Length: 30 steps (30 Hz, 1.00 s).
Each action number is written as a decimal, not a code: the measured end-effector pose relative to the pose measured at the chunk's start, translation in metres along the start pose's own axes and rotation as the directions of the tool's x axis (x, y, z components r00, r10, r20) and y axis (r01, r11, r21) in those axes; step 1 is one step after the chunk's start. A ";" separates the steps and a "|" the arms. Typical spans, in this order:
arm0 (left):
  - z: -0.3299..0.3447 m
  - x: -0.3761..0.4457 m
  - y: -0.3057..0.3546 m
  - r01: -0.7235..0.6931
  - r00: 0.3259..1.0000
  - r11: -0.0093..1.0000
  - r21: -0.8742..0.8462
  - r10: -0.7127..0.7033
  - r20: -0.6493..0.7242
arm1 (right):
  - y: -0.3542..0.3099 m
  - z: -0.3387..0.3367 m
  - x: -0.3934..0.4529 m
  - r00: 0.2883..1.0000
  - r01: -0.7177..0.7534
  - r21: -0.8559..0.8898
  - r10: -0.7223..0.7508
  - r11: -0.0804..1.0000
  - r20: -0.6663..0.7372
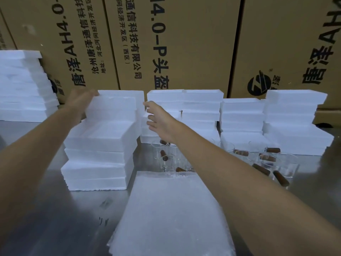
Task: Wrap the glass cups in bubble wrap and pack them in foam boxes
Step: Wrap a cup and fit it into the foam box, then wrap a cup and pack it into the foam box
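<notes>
A stack of white foam boxes (99, 154) stands left of centre on the steel table. My left hand (79, 102) grips the left end of the top foam box (112, 106), which is tilted up off the stack. My right hand (158, 121) hovers by that box's right side, fingers spread and holding nothing. Several clear glass cups with brown handles (265, 159) stand behind my right forearm, more (166, 159) beneath my right wrist. A stack of bubble wrap sheets (171, 215) lies flat at the near centre.
More foam box stacks line the back: a tall one at far left (24, 85), others at centre (201, 111) and right (293, 122). Large printed cardboard cartons (184, 43) form a wall behind them. Bare steel table (46, 218) shows at near left.
</notes>
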<state>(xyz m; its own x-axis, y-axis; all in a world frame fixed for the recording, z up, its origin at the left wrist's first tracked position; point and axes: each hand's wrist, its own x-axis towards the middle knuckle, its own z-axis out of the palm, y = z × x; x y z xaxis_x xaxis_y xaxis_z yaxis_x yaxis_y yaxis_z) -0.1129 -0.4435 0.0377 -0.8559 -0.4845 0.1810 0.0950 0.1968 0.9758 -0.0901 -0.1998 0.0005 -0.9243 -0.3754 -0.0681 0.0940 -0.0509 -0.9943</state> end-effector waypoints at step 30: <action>0.309 -0.076 0.030 -0.643 0.764 0.412 0.646 0.277 0.583 | 0.158 -0.212 -0.166 0.708 -0.123 -0.976 -0.672 0.182 -0.215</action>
<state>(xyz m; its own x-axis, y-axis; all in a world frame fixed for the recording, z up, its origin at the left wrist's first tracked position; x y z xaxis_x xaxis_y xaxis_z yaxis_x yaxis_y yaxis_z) -0.2023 -0.1380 0.0152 -0.9236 0.1817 0.3375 0.2610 0.9429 0.2068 -0.0001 0.0511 -0.1626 -0.7973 -0.0328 0.6027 -0.2300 0.9397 -0.2531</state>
